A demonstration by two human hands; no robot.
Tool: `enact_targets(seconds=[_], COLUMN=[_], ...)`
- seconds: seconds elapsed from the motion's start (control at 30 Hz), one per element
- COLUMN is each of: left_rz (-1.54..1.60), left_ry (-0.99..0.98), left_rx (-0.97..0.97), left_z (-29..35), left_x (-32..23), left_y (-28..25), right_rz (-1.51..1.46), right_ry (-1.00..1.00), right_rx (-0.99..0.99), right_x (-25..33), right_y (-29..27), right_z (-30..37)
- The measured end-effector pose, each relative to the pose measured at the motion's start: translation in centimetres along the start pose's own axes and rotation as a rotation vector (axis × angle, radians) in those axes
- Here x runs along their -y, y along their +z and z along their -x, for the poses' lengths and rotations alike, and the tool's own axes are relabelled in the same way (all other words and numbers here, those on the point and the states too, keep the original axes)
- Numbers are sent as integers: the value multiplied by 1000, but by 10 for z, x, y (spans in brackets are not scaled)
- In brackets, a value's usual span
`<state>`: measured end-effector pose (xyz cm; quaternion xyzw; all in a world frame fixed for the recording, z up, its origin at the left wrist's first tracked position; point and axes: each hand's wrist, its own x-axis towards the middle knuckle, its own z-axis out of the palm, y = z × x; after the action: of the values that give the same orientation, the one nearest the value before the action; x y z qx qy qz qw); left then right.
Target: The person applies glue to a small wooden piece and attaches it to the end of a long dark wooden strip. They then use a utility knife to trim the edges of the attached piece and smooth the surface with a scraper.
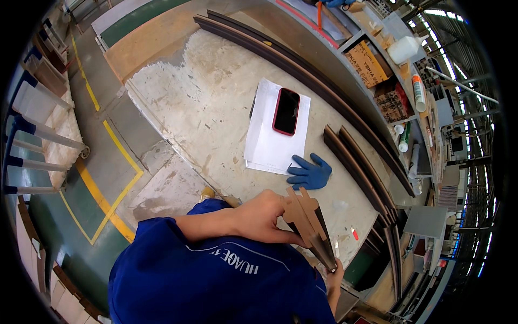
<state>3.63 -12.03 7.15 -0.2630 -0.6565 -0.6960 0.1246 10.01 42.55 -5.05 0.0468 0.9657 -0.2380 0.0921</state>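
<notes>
My left hand (pixel 261 217) is closed round the near end of a dark brown profile strip (pixel 307 218). The strip's broad, light brown grooved end faces up, and its length runs down toward the right. At the strip's lower part my right hand (pixel 334 276) closes on it, partly hidden behind the strip and my sleeve. Beyond the left hand, a blue work glove (pixel 310 171) lies flat on the worktable (pixel 210 108). White paper sheets (pixel 261 143) lie past the glove, with a phone in a red case (pixel 286 112) on top.
Long dark profile strips (pixel 302 59) line the table's far side, with shorter strips (pixel 356 173) at the right. A small red and white object (pixel 354 234) lies near the right edge. Shelving holds a cardboard box (pixel 368 63), a white jug (pixel 404 49) and tubes. A wheeled rack (pixel 46 129) stands left.
</notes>
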Motion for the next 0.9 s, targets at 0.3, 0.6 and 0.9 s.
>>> enact_targets(seconds=[0.3, 0.6, 0.9], left_rz=[14, 21, 377], left_ry=[71, -127, -322], left_rx=[1, 184, 63], left_z=[3, 7, 12], left_x=[-2, -16, -18], left_y=[2, -4, -3], right_rz=[-114, -287, 7], right_ry=[-22, 12, -192], right_rx=[0, -30, 16], right_x=[-25, -53, -54], right_y=[9, 17, 14], right_z=[-3, -4, -10])
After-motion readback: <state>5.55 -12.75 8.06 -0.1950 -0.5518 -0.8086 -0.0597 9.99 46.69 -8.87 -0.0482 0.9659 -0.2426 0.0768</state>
